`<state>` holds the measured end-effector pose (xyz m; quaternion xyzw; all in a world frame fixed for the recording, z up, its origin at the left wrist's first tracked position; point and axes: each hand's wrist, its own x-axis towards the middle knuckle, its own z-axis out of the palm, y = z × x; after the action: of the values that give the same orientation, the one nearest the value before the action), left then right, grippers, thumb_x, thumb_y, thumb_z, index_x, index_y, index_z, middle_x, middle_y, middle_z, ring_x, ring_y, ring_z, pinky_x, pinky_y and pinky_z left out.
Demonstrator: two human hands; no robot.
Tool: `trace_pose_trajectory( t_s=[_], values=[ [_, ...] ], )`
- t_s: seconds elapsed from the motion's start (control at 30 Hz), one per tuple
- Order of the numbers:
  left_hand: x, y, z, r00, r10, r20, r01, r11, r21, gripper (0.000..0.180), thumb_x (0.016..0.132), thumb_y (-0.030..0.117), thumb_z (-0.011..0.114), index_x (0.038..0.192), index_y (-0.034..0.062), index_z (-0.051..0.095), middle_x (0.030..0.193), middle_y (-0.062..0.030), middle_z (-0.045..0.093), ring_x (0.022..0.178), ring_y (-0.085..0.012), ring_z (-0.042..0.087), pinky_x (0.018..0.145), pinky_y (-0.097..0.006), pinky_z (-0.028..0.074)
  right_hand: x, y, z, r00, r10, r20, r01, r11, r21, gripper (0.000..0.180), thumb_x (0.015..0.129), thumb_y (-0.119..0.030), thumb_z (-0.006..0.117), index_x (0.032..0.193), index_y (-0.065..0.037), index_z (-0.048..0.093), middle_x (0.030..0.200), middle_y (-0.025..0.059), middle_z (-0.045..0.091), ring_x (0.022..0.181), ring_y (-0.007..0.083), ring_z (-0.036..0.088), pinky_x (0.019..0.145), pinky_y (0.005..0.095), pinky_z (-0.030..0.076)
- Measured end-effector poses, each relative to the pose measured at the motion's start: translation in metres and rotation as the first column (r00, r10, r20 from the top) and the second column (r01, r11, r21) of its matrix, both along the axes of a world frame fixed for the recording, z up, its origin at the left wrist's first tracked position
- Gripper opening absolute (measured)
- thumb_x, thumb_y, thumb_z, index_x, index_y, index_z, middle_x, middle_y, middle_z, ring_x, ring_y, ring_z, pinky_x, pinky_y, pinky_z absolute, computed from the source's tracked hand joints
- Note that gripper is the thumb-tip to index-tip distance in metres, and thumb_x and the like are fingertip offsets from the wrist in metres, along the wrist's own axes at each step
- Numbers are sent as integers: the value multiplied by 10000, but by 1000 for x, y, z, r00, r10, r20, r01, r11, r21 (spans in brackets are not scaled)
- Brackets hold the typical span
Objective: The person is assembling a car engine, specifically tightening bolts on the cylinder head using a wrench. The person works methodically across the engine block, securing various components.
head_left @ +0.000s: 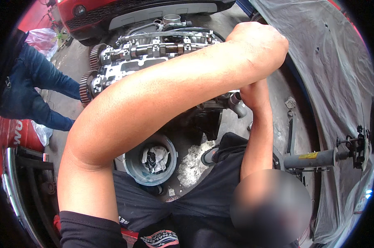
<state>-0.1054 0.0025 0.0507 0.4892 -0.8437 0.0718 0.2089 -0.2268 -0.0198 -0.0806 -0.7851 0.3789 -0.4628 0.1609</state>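
Where the left forearm crosses, the engine head (145, 58) is half hidden; left hand (261, 41) fisted, right hand (253, 93) clenched, contents indiscernible.

A person leans over an engine cylinder head (141, 58) resting on a concrete floor. Their left hand (259, 41), closed in a fist, reaches across its right end. The right hand (253, 93) grips just below, by a grey pipe (238, 105). Nearer the person than the engine sits a grey bucket (131, 165) holding rags.
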Motion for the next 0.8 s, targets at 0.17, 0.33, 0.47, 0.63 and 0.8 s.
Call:
trace_pose_trajectory(
  t_s=[0.17,0.33,0.47,0.63,0.8],
  values=[
    [-7,-20,-36,969,-231,-85,204,948,-246,120,791,89,680,845,122,781,913,-58,761,1052,-248,698,934,-537,439,-8,-9,-6,1000,24,14,-24,999,25,369,887,-61,728,1238,29,657,1244,210,697,1177,290,640,996,407,484],
    [0,-32,-76,774,-573,-270,309,713,-629,85,680,134,726,753,97,702,811,-38,677,1125,-248,576,1021,-588,345,-6,-8,-4,992,-109,67,116,987,-113,330,878,-93,726,1179,34,679,1135,215,718,1068,255,666,922,394,507],
    [-25,-18,-91,704,-539,-462,-73,592,-802,149,703,111,740,691,47,606,825,-87,660,1022,-329,643,908,-530,463,0,-4,1,990,-131,53,136,984,-115,306,870,-113,733,1135,37,700,1050,202,738,972,235,688,863,379,524],
    [-36,-14,-77,-235,-449,-862,-9,888,-460,220,945,129,567,809,-13,665,902,-182,734,832,-288,721,745,-381,556,6,10,6,987,-144,69,135,983,128,284,859,-139,742,1079,40,726,944,185,764,852,210,714,789,360,545],
    [3,-16,-73,-561,-59,-826,438,826,-356,455,1085,286,444,937,-54,708,1045,-198,737,1019,-249,699,919,-355,520,7,-6,-7,981,-116,159,90,983,159,239,876,-182,783,1005,16,749,810,172,741,645,203,668,653,350,525]
  ],
)
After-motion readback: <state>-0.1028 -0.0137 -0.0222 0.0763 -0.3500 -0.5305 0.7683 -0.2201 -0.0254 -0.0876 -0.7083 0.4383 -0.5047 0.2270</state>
